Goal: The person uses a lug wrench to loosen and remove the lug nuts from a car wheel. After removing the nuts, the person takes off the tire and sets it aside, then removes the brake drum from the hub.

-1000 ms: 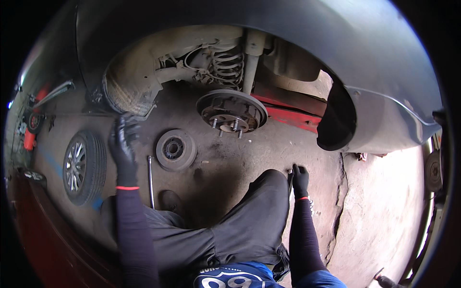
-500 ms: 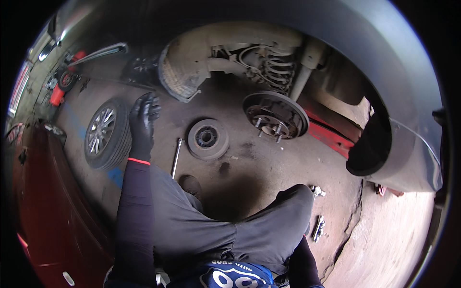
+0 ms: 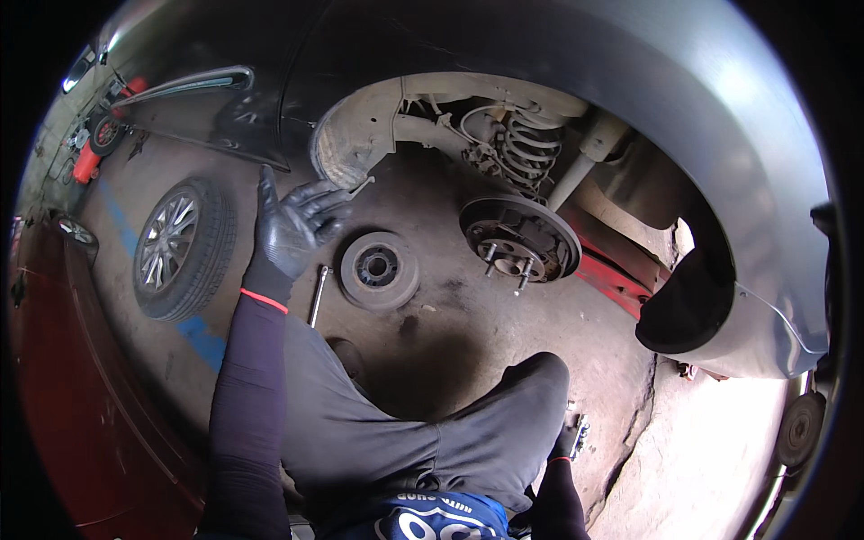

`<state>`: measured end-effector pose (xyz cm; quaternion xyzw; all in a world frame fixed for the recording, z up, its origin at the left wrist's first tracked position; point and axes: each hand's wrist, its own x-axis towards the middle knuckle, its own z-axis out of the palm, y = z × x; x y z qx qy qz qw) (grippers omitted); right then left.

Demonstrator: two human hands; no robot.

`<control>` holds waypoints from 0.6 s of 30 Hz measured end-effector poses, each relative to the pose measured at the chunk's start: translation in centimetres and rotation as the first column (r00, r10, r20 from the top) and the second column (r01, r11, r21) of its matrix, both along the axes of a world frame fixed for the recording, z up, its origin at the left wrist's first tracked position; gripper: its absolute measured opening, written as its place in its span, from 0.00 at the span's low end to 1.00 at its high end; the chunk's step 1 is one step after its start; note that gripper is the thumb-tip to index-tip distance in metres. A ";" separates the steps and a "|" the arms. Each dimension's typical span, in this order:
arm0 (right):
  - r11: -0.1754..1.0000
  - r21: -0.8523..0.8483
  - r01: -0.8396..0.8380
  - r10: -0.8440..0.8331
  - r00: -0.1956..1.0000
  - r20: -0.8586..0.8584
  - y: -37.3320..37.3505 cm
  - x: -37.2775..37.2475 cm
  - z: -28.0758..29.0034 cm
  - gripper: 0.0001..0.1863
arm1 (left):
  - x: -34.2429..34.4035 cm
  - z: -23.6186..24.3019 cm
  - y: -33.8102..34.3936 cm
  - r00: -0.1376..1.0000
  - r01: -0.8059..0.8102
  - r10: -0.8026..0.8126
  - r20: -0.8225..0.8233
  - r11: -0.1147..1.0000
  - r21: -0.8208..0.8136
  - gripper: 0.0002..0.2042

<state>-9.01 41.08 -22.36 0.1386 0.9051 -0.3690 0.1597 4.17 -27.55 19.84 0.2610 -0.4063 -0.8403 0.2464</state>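
Note:
My left hand (image 3: 299,227), in a black glove, is raised with its palm showing and its fingers spread, holding nothing. It hovers between a wheel with its tyre (image 3: 216,256) and a brake drum (image 3: 400,279) lying on the floor. A long-handled chrome wrench (image 3: 319,297) lies just below it. Beside my right knee, my gloved right hand (image 3: 564,443) is down at some small metal parts (image 3: 583,434); its fingers are mostly hidden, so a grip cannot be made out. Ahead, the wheel hub (image 3: 509,259) with its studs and backing plate is exposed under the wheel arch.
A coil spring (image 3: 531,148) and shock absorber (image 3: 585,162) sit above the hub. The dark car fender (image 3: 774,306) curves round at right, with a red metal beam (image 3: 612,274) beneath. A dark red car (image 3: 90,360) stands at left. The floor has a long crack (image 3: 634,427).
My left hand has turned and spread its fingers, shifting right. My right hand has come into view at the small metal parts beside my knee. The view has shifted slightly.

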 end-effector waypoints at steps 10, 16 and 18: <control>0.787 -0.606 -0.111 -0.109 0.943 -0.313 -20.1 -7.6 21.4 0.16 | -0.6 -0.8 1.3 0.720 0.577 -0.155 0.676 0.674 -0.461 0.17; 0.619 -0.644 -0.450 0.485 0.864 -0.137 -35.3 0.2 23.5 0.14 | 0.0 -0.6 0.5 0.747 0.560 -0.194 0.635 0.698 -0.446 0.17; 0.552 -0.599 -0.580 0.627 0.762 -0.161 -38.4 2.9 21.0 0.12 | 0.3 -0.3 0.3 0.698 0.578 -0.178 0.694 0.712 -0.398 0.18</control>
